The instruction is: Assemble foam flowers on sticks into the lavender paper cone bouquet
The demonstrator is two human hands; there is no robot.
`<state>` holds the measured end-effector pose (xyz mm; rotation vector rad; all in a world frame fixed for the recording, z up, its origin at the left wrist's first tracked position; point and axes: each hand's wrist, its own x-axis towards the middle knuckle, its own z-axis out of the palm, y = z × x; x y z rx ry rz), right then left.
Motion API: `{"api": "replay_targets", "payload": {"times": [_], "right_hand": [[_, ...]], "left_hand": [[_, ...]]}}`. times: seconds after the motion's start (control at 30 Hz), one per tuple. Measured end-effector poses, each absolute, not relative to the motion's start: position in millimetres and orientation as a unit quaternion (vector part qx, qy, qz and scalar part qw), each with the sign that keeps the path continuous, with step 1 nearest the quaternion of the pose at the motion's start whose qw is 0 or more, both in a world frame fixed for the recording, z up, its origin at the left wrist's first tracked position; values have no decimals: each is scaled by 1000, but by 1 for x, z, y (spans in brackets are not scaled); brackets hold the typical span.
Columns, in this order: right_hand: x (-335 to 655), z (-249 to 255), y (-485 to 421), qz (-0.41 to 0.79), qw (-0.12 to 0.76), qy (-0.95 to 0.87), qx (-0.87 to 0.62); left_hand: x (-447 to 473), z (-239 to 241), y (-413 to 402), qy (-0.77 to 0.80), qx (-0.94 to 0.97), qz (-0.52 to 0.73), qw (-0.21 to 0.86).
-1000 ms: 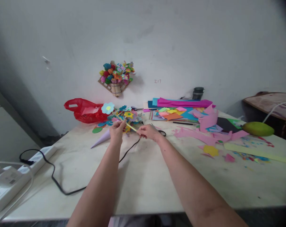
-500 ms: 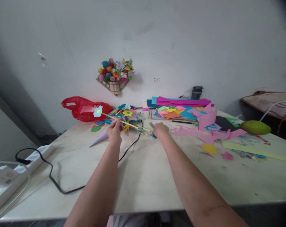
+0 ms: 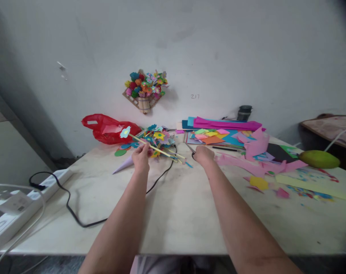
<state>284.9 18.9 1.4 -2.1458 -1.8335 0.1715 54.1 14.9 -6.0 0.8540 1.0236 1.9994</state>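
Between the fingers of my left hand (image 3: 141, 155) is a paper flower (image 3: 125, 132) with light blue petals, a yellow centre and a long pale yellow stem. The stem slants down to the right, over a pile of finished paper flowers (image 3: 159, 136). My right hand (image 3: 205, 155) grips scissors (image 3: 189, 148), blades pointing away and to the left, apart from the held stem. Most of their handle is hidden in my fist. A small blue scrap (image 3: 189, 164) lies between my hands. A lilac paper cone (image 3: 124, 166) rests beside my left hand.
Behind my left hand sits a red plastic bag (image 3: 104, 129). Coloured sheets (image 3: 227, 123), pink offcuts (image 3: 257, 146) and a green fruit (image 3: 319, 159) lie to the right. A black cable (image 3: 72, 219) runs from a white power strip (image 3: 51, 182) across the table.
The view has turned slightly left, so things sit farther right. My right hand with the scissors has drawn a little to the right, away from the stems. My left hand still holds the flower.
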Motion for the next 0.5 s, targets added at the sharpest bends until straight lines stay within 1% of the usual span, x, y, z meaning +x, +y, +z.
{"api": "replay_targets", "payload": {"times": [0.1,0.17,0.27,0.33,0.4,0.5], "right_hand": [[281,8,16,66,175,-645,-741],[277,10,16,107,224,-660,-709],[270,10,15,263,333,-667,-612],[266,9,14,379,383,-659,-524],[264,9,11,452,393,-656,-459],[264,8,6,495,355,-682,-404]], "left_hand": [[51,-4,14,401,316,784,353],[47,-2,15,403,299,795,341],[41,1,15,397,275,815,319],[37,2,16,396,271,822,307],[35,4,16,395,263,827,301],[33,4,16,375,242,842,304]]}}
